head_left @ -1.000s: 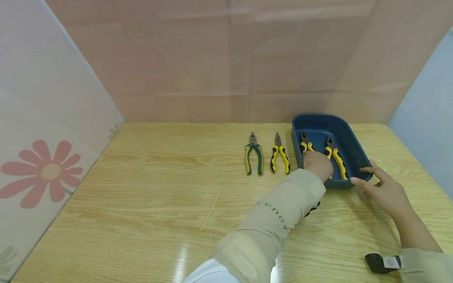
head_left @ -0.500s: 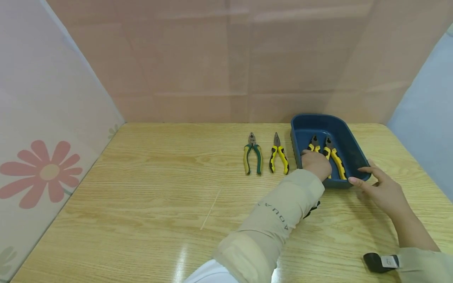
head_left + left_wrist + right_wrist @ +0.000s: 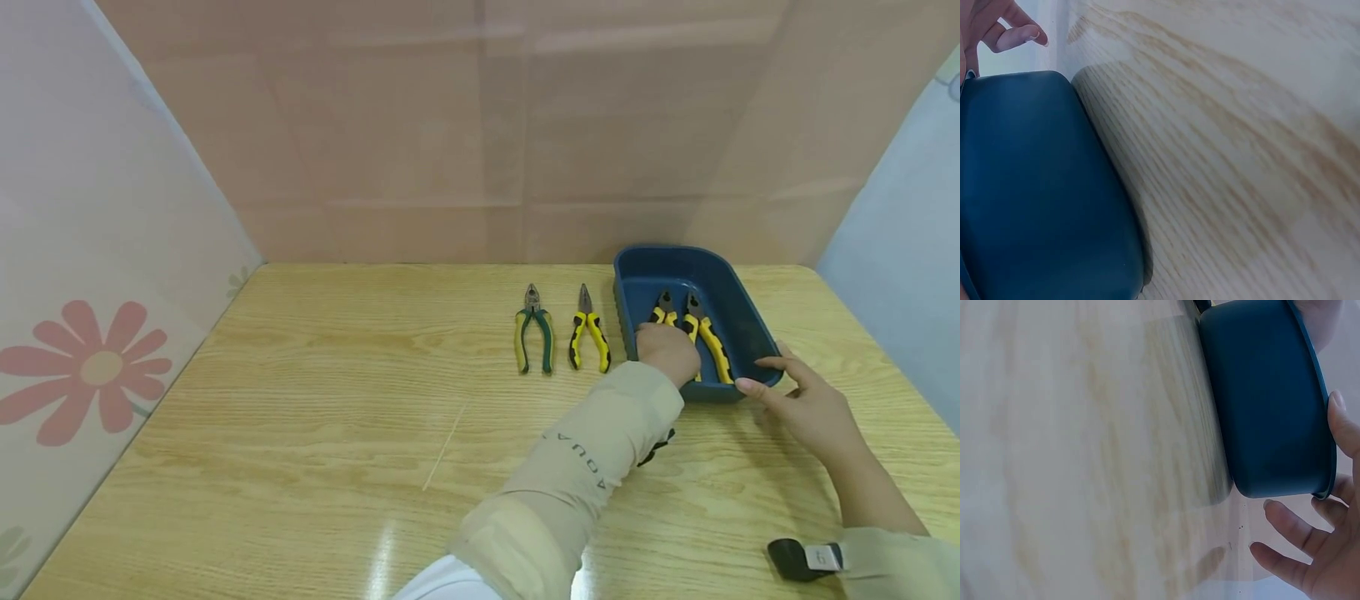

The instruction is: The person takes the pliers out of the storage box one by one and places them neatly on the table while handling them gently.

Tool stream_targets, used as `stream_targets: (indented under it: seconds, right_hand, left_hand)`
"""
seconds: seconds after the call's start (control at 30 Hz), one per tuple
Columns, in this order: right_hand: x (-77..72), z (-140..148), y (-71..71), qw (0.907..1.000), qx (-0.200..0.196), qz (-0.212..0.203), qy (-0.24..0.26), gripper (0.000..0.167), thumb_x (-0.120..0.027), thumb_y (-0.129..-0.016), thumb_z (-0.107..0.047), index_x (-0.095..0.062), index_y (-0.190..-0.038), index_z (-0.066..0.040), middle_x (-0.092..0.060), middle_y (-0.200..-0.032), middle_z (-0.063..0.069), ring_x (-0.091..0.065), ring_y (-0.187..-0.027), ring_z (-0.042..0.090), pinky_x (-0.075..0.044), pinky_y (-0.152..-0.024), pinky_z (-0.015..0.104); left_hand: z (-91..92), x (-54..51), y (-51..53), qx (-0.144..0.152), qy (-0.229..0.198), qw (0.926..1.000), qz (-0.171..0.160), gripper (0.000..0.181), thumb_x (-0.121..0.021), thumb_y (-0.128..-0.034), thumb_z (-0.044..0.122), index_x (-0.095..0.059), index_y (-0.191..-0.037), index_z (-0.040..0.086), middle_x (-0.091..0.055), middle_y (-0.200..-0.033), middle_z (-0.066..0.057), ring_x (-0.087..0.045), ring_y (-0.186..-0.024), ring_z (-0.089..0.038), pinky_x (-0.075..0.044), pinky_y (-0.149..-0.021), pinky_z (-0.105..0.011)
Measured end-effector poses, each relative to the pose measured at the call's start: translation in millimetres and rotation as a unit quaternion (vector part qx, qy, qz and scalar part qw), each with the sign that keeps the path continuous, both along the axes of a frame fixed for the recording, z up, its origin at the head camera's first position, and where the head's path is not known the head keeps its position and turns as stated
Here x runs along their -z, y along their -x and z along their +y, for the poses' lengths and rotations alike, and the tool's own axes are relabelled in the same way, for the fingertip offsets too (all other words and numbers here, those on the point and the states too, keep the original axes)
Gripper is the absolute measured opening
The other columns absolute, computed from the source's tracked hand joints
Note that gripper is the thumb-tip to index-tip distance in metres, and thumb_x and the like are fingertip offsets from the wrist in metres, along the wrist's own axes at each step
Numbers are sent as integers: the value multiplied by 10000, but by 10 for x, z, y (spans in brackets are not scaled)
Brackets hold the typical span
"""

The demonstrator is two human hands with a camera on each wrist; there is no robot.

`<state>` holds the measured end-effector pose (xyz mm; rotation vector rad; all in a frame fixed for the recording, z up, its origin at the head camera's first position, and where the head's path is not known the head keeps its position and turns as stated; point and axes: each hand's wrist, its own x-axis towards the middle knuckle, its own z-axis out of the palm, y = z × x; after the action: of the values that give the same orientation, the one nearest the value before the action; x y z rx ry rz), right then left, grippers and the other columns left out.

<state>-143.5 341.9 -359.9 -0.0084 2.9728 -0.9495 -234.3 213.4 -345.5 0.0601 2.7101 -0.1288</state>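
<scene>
The left hand (image 3: 667, 350) is covering the handles of the left tray pliers (image 3: 664, 307), leaving just the dark head and the tops of the yellow grips showing; the fingertips are hiding beneath it, so whether they are clamping the tool or merely touching it I cannot tell. Those pliers are lying inside the blue tray (image 3: 726, 287), near its left wall, just beside the right tray pliers (image 3: 712, 346), whose left handle the left hand is partly blocking. The right hand (image 3: 813, 408) is pinching the tray's near right corner between thumb and forefinger, its other fingers spreading apart outside. Both wrist views are facing the tray's outer wall, which is concealing everything within, and the left wrist view is cutting the right hand off at the frame's edge. Left of the tray, on the wooden table (image 3: 315, 375), green-handled pliers (image 3: 532, 307) and yellow-and-black pliers (image 3: 585, 302) are lying side by side, well apart from both hands. The left sleeve (image 3: 570, 492) is bearing upturned letters seemingly reading "AQUA", its folds obscuring more. Beside the right sleeve (image 3: 892, 554), a black device (image 3: 787, 560) is carrying a white label (image 3: 822, 557), its mark too small to read.
</scene>
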Motion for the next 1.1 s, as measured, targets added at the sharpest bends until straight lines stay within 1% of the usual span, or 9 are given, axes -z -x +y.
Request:
stream_targets:
  seconds: [0.07, 0.2, 0.4, 0.5, 0.6, 0.67, 0.73, 0.93, 1.1]
  right_hand:
    - [-7, -1, -2, 10000, 3, 2, 6, 606, -505, -863, -351, -333, -1262, 71, 25, -1416, 141, -503, -569, -12, -393, -535, 315]
    - [-17, 2, -6, 10000, 2, 27, -12, 596, -506, -863, -349, -340, -1257, 68, 22, -1416, 141, -506, -563, -5, -390, -528, 308]
    - [-29, 5, -9, 10000, 6, 49, 9, 591, -509, -863, -346, -345, -1253, 67, 19, -1417, 140, -504, -559, -6, -386, -511, 294]
    - [-37, 3, -13, 10000, 11, 56, 29, 596, -509, -862, -349, -344, -1254, 68, 23, -1418, 134, -505, -563, 3, -387, -504, 295]
    - [-33, 12, -13, 10000, 14, 72, 23, 595, -506, -862, -355, -346, -1253, 64, 27, -1419, 127, -510, -565, 26, -387, -500, 299]
    - [-23, 23, -13, 10000, 13, 93, -3, 593, -504, -862, -360, -350, -1250, 60, 27, -1420, 125, -508, -567, 42, -386, -492, 299]
    - [-11, 35, -12, 10000, 15, 96, -4, 595, -504, -860, -367, -352, -1251, 55, 29, -1421, 120, -506, -568, 55, -385, -482, 297]
    - [26, 53, -10, 9999, 139, 53, -5, 608, -503, -850, -402, -354, -1258, 23, 34, -1430, 41, -514, -582, 81, -392, -468, 311]
    - [0, 13, -8, 9999, 100, 38, -51, 598, -500, -856, -388, -360, -1247, 41, 12, -1426, 104, -474, -586, 72, -381, -475, 305]
  left_hand:
    - [0, -7, 0, -147, -126, 9998, 56, 394, -458, -836, 486, -448, -1203, 342, -383, -1236, 138, -457, -998, -11, -422, -732, -167]
    - [-12, -31, 0, -144, -280, 9995, 73, 392, -462, -837, 472, -459, -1201, 328, -334, -1280, 94, -474, -945, -26, -437, -543, -168]
    - [-30, -73, 33, -7, -598, 9982, 85, 390, -504, -809, 480, -494, -1172, 338, -304, -1318, 100, -524, -803, -58, -420, -433, -210]
    - [-44, -99, 42, 10, -788, 9969, 65, 359, -487, -828, 451, -502, -1167, 335, -310, -1319, 111, -516, -611, -60, -365, -377, -216]
    - [-51, -114, 36, 32, -996, 9950, 14, 229, -454, -857, 407, -616, -986, 310, -485, -1126, 152, -387, -440, -66, -268, -342, -239]
    - [-57, -123, 30, 18, -1159, 9933, -25, 221, -445, -869, 380, -633, -829, 271, -529, -946, 156, -317, -418, -90, -227, -344, -258]
    - [-64, -135, 26, -24, -1299, 9915, -76, 239, -443, -875, 363, -592, -733, 243, -507, -823, 140, -323, -444, -104, -221, -352, -262]
    - [-115, -172, 18, 6, -1600, 9871, -74, 255, -450, -874, 353, -572, -691, 226, -479, -680, 107, -330, -422, -104, -242, -354, -244]
    - [-177, -201, -2, 53, -1833, 9830, 30, 362, -468, -865, 354, -486, -543, 189, -374, -532, 46, -261, -371, -115, -236, -346, -244]
